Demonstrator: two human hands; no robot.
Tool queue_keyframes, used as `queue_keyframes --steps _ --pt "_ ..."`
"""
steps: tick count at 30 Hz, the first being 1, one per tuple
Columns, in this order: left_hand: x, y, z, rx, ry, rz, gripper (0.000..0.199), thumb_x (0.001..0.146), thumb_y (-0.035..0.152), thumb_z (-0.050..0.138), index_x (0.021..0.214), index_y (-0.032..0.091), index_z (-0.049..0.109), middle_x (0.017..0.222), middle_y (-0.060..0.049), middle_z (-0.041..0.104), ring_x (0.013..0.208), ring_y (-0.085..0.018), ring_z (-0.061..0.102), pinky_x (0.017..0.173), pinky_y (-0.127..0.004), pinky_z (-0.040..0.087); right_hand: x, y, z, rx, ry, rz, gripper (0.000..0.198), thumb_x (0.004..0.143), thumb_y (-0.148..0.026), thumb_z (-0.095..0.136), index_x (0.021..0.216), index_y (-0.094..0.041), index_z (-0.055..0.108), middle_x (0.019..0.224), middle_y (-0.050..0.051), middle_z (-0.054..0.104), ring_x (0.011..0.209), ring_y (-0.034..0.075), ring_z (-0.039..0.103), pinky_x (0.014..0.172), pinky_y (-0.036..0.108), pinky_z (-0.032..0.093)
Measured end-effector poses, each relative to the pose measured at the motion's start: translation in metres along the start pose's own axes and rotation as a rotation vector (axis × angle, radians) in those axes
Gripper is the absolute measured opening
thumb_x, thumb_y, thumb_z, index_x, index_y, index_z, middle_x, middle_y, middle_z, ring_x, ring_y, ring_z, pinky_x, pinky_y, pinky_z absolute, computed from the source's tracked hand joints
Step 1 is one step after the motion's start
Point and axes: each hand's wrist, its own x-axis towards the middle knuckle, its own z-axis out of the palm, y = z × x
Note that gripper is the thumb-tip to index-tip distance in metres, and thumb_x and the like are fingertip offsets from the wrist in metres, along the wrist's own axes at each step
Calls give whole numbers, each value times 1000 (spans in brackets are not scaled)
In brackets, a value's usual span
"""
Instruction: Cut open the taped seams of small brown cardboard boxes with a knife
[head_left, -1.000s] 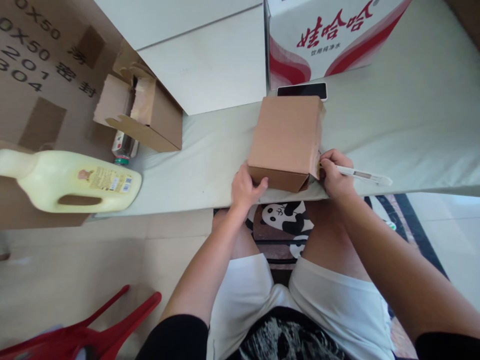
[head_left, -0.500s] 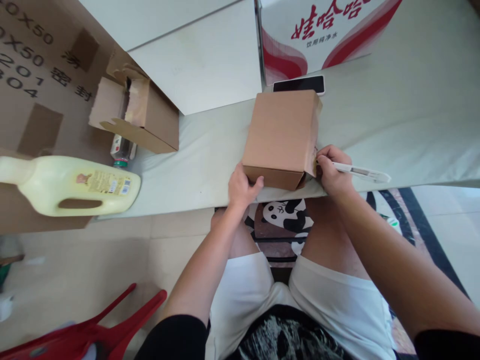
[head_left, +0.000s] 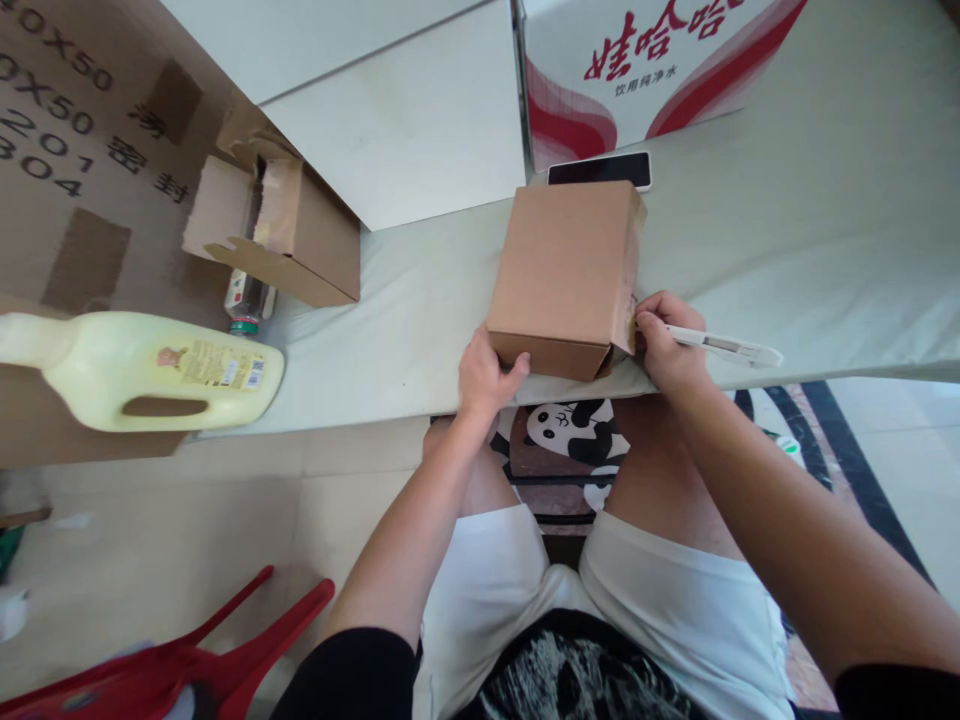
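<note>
"Fingers first: what is the left hand (head_left: pixel 487 378) doing?"

"Its fingers are curved around the near left corner of the brown box (head_left: pixel 564 265), thumb on the near end face, the others along the left side. Their tips are hidden."

"And the right hand (head_left: pixel 673 340)?"

"Its fingers are bunched narrowly around a slim white cutter (head_left: pixel 750 352), right against the box's right side, where tape and a bent edge show. Whether the tip touches the box cannot be told."

"Which way does the cutter point?"

"Its long axis lies crosswise: front end toward the box, rear end out to the right and slightly nearer the person."

"The box itself?"

"Flat on the tabletop (head_left: pixel 810 240), its longer top edges running away from the person, leaning slightly right at the far end."

"Any writing?"

"Beyond the box, a white carton (head_left: pixel 637 110) bears red 娃哈哈, cut off along the top, with 饮用纯净水 beneath. Well left of the box, a large brown carton (head_left: pixel 45 200) reads X50, 201, 汤 and 密封 in black. Also left of it, a yellow jug (head_left: pixel 150 360) has a label too small to read."
</note>
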Motion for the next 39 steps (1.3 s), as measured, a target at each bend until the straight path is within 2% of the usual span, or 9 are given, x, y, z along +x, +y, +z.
queue_keyframes --steps 4,12,16,28,39 --pt "0 3 -2 -19 -27 -16 85 87 84 31 130 13 52 111 -19 67 104 -35 69 83 -49 56 0 0 0 -5 9 0 15 72 -37 56 61 -27 52 51 -1 49 51 17 42 54 34 34" --pt "-1 6 -4 -37 -42 -24 70 89 71 45 130 15 52 112 -18 68 107 -36 68 87 -50 55 -2 1 1 1 25 0 16 73 -37 58 62 -27 53 51 -2 51 49 17 43 51 33 34" --pt "0 6 -4 -17 -63 -39 66 89 67 49 126 13 53 108 -18 68 102 -37 68 86 -51 55 -3 0 2 7 32 -7 15 72 -34 58 61 -26 52 49 -2 49 47 16 42 49 32 33" --pt "0 4 -1 -28 -38 -9 75 89 78 38 124 14 54 106 -18 67 97 -35 68 80 -47 54 -3 -4 2 -34 32 -20 17 76 -35 57 62 -28 51 52 -1 47 49 18 42 49 35 36" --pt "1 7 -4 -51 -46 -16 83 88 82 31 129 13 52 111 -19 67 102 -35 68 85 -48 54 -4 -3 1 -29 28 -18 13 75 -31 56 63 -28 52 52 -1 49 50 18 43 50 35 37"
